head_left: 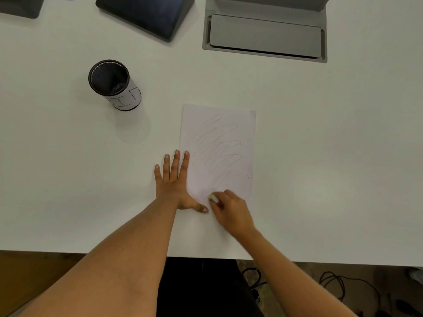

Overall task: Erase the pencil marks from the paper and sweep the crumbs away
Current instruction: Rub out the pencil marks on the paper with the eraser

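A white sheet of paper (242,133) lies on the white table (332,156), covered with faint zigzag pencil marks (217,147) down its middle. My left hand (175,181) lies flat with fingers spread, pressing the paper's left edge; its thumb reaches toward the lower edge. My right hand (231,211) is closed around a small white eraser (213,197) whose tip touches the paper near its lower edge. I cannot make out any crumbs.
A black mesh pen cup (114,84) with a white label stands at the left rear. A dark wedge-shaped device (146,14) and a grey cable hatch (265,35) lie at the back. The table's front edge (68,251) runs just below my forearms.
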Motion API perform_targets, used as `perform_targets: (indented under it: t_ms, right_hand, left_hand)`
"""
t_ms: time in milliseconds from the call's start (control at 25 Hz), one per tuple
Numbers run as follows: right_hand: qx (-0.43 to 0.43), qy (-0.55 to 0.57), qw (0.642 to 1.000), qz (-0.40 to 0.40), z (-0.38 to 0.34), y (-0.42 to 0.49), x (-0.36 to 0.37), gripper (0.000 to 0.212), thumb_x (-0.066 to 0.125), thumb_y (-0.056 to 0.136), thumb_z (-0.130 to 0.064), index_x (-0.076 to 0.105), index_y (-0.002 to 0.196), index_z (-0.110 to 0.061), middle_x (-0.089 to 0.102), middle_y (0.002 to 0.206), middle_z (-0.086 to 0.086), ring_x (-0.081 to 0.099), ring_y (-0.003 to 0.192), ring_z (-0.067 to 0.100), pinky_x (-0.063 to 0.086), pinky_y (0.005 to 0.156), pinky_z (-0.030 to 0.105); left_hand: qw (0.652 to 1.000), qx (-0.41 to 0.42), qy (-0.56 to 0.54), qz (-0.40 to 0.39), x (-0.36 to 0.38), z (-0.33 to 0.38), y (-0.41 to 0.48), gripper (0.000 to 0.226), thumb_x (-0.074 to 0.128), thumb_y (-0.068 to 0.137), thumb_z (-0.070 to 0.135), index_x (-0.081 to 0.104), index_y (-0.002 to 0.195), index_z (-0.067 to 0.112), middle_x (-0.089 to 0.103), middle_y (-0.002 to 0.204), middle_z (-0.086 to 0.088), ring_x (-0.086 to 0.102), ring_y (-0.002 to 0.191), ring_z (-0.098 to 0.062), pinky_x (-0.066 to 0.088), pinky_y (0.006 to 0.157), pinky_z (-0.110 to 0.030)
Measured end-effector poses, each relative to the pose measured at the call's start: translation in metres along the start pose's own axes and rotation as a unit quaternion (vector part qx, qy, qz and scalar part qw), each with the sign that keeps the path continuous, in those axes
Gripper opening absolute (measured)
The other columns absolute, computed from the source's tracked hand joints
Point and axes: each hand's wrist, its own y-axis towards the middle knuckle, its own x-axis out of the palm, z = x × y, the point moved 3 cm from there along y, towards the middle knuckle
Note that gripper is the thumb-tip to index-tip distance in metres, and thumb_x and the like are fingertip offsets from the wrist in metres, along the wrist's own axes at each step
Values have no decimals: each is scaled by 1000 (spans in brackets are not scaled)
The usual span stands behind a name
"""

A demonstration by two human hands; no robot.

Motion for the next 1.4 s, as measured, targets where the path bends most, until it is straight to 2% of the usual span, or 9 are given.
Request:
perform_targets:
  t_ms: [200, 400, 560, 640, 840, 1040, 1160, 1280, 1400]
  right_hand:
    - [68, -18, 987, 143, 29, 42, -43, 7, 68, 83, -15, 70, 87, -10, 62, 71, 5, 57, 63, 21, 38, 59, 23]
    - [-18, -1, 1000, -5, -12, 2, 6, 7, 67, 83, -13, 70, 89, -10, 62, 73, 9, 59, 61, 26, 47, 57, 32]
    - [97, -26, 983, 155, 40, 70, -65, 9, 66, 83, -19, 70, 80, -12, 64, 70, 8, 60, 65, 27, 44, 63, 31]
    - [88, -20, 984, 156, 39, 70, -65, 7, 66, 83, -18, 69, 79, -12, 64, 70, 7, 59, 65, 26, 45, 61, 30]
    - [-32, -17, 999, -13, -5, 12, -4, 4, 67, 83, -15, 69, 84, -12, 62, 71, 7, 60, 62, 26, 43, 57, 26]
    - [59, -21, 987, 146, 30, 57, -49, 8, 70, 81, -15, 70, 86, -9, 62, 71, 5, 57, 63, 22, 41, 60, 24]
    - [42, 6, 993, 109, 2, 21, -15, 9, 72, 79, -13, 71, 88, -12, 63, 70, 4, 58, 62, 19, 36, 60, 17]
    - [-5, 12, 999, 38, -3, 7, -2, 9, 72, 81, -14, 72, 89, -12, 62, 70, 5, 59, 59, 21, 44, 57, 24]
    - [58, -7, 989, 137, 26, 42, -36, 5, 71, 80, -15, 70, 81, -10, 62, 67, 6, 58, 60, 23, 47, 58, 29]
  left_hand:
    - [1000, 4, 5, 4, 0, -1, -1, 172, 74, 36, 90, -45, 142, 26, -53, 148, -1, -46, 138, -29, -23, 115, -57]
    - [1000, -2, 10, 0, -1, 1, -1, 170, 76, 39, 87, -48, 139, 26, -56, 144, -1, -46, 138, -29, -24, 114, -57]
    - [1000, 5, 7, 4, -1, -1, -1, 171, 75, 37, 89, -44, 143, 26, -52, 149, -1, -47, 137, -29, -24, 113, -56]
    - [1000, 8, 8, 5, -2, 0, -2, 172, 75, 36, 89, -44, 143, 26, -52, 148, 0, -47, 137, -29, -24, 113, -57]
    - [1000, 1, 9, -4, -1, 0, -1, 171, 75, 37, 89, -47, 140, 27, -57, 143, 1, -49, 135, -28, -25, 113, -57]
    - [1000, 6, 9, 3, -1, 0, -2, 171, 75, 37, 89, -45, 142, 25, -53, 148, 0, -50, 133, -27, -25, 112, -56]
    - [1000, 2, 5, 1, 0, -1, -2, 172, 75, 37, 89, -45, 142, 26, -55, 146, 0, -49, 134, -28, -24, 114, -57]
    - [1000, -1, 7, -3, -1, 0, 0, 171, 74, 36, 89, -47, 141, 27, -58, 141, 1, -49, 135, -28, -23, 114, -57]
    - [1000, 3, 10, -1, 0, -2, -1, 171, 74, 36, 90, -45, 142, 26, -55, 144, 1, -49, 134, -28, -24, 113, -56]
